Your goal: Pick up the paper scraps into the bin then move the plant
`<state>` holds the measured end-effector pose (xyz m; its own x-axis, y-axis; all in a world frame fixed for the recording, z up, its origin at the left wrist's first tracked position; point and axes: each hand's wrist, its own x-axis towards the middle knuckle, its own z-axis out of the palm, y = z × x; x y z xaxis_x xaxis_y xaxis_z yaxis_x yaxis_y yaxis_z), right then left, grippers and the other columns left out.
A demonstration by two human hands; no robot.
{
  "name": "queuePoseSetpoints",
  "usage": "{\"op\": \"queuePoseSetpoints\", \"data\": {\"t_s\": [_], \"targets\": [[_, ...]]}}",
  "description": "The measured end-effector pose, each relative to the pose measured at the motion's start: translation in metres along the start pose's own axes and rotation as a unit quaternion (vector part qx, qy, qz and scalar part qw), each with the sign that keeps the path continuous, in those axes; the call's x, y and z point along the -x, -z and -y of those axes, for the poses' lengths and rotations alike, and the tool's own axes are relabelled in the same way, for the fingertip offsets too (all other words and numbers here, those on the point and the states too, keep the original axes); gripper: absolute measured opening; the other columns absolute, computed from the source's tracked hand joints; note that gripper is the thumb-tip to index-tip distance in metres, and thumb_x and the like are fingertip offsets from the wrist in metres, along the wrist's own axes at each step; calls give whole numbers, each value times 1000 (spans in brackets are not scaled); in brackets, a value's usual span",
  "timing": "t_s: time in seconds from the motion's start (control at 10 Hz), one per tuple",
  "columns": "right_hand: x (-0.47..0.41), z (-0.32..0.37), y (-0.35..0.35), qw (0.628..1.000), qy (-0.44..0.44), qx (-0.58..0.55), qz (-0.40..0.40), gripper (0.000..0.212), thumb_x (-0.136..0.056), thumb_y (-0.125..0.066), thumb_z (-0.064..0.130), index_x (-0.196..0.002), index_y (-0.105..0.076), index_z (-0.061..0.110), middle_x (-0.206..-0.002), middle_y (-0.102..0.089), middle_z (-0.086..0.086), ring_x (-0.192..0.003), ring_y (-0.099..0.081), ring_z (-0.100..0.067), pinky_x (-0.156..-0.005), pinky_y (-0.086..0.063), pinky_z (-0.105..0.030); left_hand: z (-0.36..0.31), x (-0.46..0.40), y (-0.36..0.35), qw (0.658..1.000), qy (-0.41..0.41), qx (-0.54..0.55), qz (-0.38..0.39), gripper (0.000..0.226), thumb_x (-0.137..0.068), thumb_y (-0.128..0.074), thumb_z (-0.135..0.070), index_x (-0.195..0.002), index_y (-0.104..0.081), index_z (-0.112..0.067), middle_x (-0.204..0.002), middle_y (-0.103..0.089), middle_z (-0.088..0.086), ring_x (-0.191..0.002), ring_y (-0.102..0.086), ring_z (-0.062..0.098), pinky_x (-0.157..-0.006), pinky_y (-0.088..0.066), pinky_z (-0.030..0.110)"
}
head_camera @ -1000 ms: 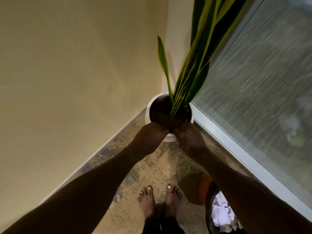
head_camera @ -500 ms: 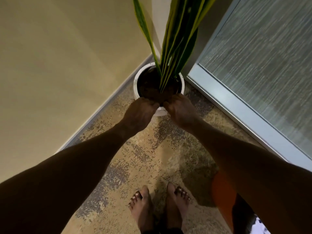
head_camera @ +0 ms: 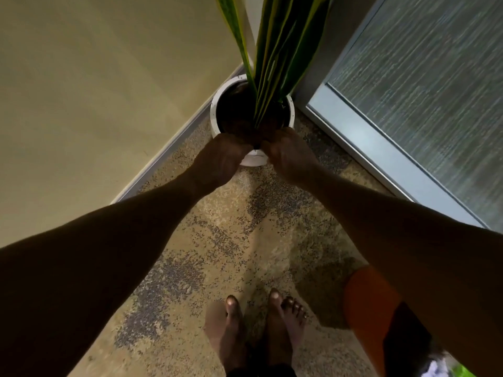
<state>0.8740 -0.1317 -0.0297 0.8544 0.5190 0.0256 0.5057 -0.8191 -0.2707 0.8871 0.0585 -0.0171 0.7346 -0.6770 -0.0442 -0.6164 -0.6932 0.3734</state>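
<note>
Two hands hold the white pot (head_camera: 216, 115) I am watching: the left hand (head_camera: 221, 156) and the right hand (head_camera: 285, 153) both grip its near rim, fingers curled over the edge. The plant (head_camera: 275, 58) rises from the pot's dark soil. The pot stands in the corner, wall to its left, glass door (head_camera: 424, 85) to its right. Nearer than the pot, bare feet (head_camera: 255, 333) stand on speckled floor (head_camera: 245, 240), with an orange bin (head_camera: 367, 300) to the right.

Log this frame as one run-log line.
phase: moving plant | left hand: gripping pot rim | right hand: gripping pot rim | white pot: in corner | bin: right of feet
</note>
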Motion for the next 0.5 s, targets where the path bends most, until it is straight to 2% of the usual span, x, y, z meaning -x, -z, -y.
{"op": "queuePoseSetpoints", "data": {"t_s": [0.1, 0.2, 0.3, 0.4, 0.5], "targets": [[3, 3, 11, 1000, 5, -21, 16, 33, -78, -70, -10, -111, -68, -5, -94, -71, -27, -82, -70, -40, -74, -55, -44, 0, 3, 4, 999, 18, 26, 11, 39, -82, -56, 4, -119, -68, -3, -112, -69, 23, -98, -68, 38, -86, -55, 43], [7, 7, 26, 999, -8, -40, 30, 31, -80, -66, -8, -110, -67, -7, -94, -69, -29, -84, -67, -42, -68, -55, -42, -10, 17, 11, 997, 54, 48, -1, 35, -81, -61, 8, -116, -68, 4, -111, -69, 27, -99, -68, 41, -88, -54, 48], [11, 16, 42, 997, -50, -31, 42, 26, -78, -60, -8, -103, -68, -7, -97, -69, -26, -91, -64, -42, -68, -56, -45, -26, 45, 15, 995, 95, 21, -37, 33, -85, -63, 7, -118, -64, 11, -114, -67, 30, -104, -66, 43, -94, -52, 51], [23, 27, 63, 994, -94, -7, 46, 28, -85, -54, -5, -110, -66, -5, -106, -69, -23, -100, -63, -39, -80, -54, -47, -49, 74, 34, 984, 169, 40, -42, 42, -94, -58, -1, -135, -52, 8, -135, -56, 28, -127, -54, 40, -112, -39, 47], [46, 42, 78, 979, -203, 22, 6, 33, -94, -52, 7, -124, -59, -3, -122, -63, -22, -114, -56, -35, -95, -48, -46, -70, 106, 51, 978, 199, -7, -64, 53, -96, -58, -5, -143, -40, 8, -148, -41, 28, -140, -38, 40, -114, -35, 52]]}}
